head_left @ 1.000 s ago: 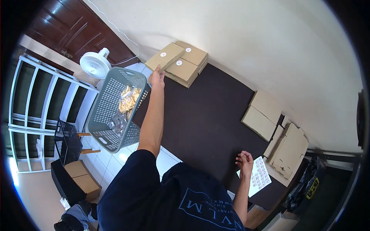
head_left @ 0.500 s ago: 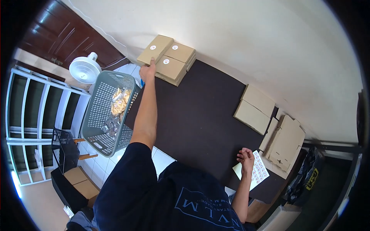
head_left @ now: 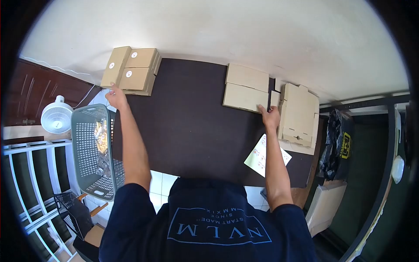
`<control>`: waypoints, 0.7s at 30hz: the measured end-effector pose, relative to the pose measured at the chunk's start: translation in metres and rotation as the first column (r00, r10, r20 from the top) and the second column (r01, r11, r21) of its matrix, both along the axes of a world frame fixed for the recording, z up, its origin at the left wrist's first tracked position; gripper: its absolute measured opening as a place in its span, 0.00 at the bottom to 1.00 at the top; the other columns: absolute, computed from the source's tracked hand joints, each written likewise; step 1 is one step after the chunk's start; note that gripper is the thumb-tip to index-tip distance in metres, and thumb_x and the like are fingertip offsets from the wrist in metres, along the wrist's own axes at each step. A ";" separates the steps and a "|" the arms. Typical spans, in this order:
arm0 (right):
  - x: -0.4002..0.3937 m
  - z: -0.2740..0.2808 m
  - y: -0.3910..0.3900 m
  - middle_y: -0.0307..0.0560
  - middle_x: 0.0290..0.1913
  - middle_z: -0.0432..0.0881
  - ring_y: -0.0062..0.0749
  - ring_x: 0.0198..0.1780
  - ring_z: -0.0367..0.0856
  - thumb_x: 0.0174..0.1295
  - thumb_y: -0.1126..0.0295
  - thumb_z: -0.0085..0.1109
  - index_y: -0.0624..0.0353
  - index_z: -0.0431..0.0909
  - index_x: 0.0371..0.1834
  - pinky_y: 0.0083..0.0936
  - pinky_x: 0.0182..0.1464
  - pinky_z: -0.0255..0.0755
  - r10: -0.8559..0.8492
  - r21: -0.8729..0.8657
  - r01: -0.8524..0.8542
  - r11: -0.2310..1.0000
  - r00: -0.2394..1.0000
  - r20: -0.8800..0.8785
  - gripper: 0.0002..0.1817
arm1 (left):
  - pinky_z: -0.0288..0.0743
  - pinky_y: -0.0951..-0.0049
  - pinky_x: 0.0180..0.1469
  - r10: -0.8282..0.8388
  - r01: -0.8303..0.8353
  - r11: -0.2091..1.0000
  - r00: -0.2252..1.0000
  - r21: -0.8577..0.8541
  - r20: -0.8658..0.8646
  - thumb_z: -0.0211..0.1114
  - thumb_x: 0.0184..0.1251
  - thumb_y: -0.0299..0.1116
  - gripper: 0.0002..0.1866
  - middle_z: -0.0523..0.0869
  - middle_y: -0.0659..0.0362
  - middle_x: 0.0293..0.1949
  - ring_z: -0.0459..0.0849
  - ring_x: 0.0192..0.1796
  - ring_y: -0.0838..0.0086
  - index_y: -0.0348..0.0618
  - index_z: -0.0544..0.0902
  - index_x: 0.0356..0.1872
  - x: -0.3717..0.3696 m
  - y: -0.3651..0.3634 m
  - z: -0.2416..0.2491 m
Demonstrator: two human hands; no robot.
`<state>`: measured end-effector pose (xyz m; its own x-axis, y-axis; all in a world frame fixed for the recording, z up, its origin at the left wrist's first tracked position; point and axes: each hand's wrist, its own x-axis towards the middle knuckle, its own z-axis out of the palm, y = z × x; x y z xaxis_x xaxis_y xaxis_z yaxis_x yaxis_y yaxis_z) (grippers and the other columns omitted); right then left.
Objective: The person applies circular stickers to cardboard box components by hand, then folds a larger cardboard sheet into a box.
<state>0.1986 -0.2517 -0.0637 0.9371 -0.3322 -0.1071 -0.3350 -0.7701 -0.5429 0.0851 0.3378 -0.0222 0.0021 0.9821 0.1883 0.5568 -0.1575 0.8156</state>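
Observation:
My left hand (head_left: 116,97) is at the near edge of the stickered brown boxes (head_left: 139,78) at the table's back left. Its fingers are curled, and what they hold is too small to make out. My right hand (head_left: 271,117) grips the near right corner of a plain cardboard box (head_left: 244,97), thumb on top and fingers at its side. Under my right forearm lies a sheet of round stickers (head_left: 257,158). A stack of unfolded cardboard (head_left: 298,115) stands just right of that hand.
A grey-green basket (head_left: 85,153) with filled clear bags stands at the table's left. Beyond it are a white fan (head_left: 57,115) and a black wire basket (head_left: 72,214). A black plastic bag (head_left: 332,144) hangs to the right. The dark table (head_left: 187,118) meets the wall behind.
The view has turned and shifted right. My right hand has moved from above the sticker sheet to the plain box and closed on its corner. My left hand stays by the stickered boxes.

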 end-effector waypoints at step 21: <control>-0.099 0.012 0.011 0.58 0.46 0.85 0.54 0.49 0.84 0.53 0.58 0.75 0.62 0.82 0.52 0.42 0.54 0.77 0.165 0.251 -0.136 0.959 0.981 -0.099 0.26 | 0.80 0.66 0.48 -0.900 0.849 0.330 0.415 -0.414 0.135 0.69 0.69 0.46 0.23 0.89 0.48 0.44 0.88 0.43 0.64 0.35 0.82 0.52 -0.016 -0.325 -0.032</control>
<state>0.0992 -0.2404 -0.0520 0.9502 -0.1391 -0.2788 -0.2980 -0.6671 -0.6828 0.0695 0.0125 -0.0541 0.8960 0.3758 -0.2366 0.3649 -0.3194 0.8745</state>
